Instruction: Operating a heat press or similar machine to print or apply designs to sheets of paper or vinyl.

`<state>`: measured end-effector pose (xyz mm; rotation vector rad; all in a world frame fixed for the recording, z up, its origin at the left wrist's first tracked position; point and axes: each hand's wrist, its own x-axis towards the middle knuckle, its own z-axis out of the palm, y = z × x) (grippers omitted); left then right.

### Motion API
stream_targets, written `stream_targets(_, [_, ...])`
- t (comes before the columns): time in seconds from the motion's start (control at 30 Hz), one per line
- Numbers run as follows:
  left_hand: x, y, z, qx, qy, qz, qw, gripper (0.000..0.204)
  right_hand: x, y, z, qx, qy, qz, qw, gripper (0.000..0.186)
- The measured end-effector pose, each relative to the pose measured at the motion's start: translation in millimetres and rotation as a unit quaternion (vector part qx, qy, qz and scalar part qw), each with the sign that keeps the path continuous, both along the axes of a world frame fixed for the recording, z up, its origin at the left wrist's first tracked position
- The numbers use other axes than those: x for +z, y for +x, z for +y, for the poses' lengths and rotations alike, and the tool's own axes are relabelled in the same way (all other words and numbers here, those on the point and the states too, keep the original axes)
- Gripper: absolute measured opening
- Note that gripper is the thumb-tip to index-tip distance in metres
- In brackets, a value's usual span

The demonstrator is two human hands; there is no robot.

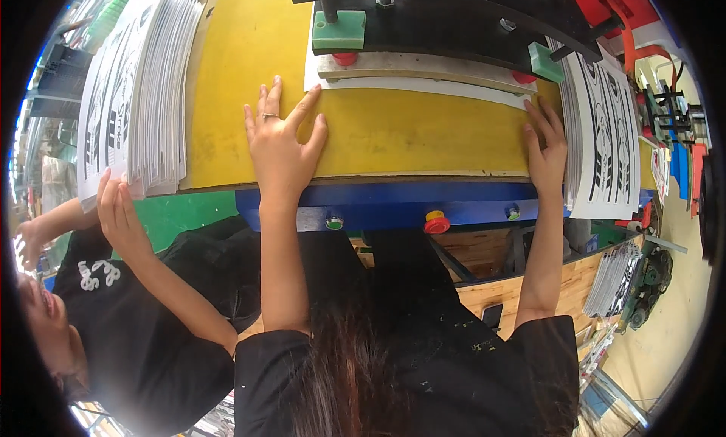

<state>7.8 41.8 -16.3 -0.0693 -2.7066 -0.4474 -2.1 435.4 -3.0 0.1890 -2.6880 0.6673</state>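
Under the black press head (446,32) with its metal bar (431,71), a white sheet (423,87) lies on the yellow work mat (363,138); only its front strip and left edge show. My left hand (283,146) is open, palm down on the mat with fingers spread. Its index fingertip is at the sheet's front left corner. My right hand (546,153) reaches to the front right corner, fingers stretched out and a fingertip by the sheet's edge. I see nothing held in either hand. Most of the sheet is hidden beneath the press.
Stacks of printed sheets stand left (155,89) and right (601,134) of the mat. A co-worker's hand (117,210) touches the left stack. The blue front panel (393,206) carries a red emergency button (436,222) and push buttons. Green blocks (339,31) hang from the press.
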Motion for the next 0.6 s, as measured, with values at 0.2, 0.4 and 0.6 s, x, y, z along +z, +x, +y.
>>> stream_targets(0.2, [-1.6,0.8,0.6,-0.004,-0.003,-0.001,1.000,0.038,3.3,2.8,-3.0,-0.012,-0.009,-0.005,1.000,0.037])
stream_targets(0.4, [-2.5,0.9,0.6,0.006,-0.010,-0.010,1.000,0.039,1.2,1.2,-0.9,-0.003,0.002,0.001,1.000,0.037])
stream_targets(0.6, [-3.0,-2.2,0.3,0.003,-0.012,-0.008,1.000,0.039,1.0,-0.7,-0.6,-0.006,0.006,0.003,1.000,0.037])
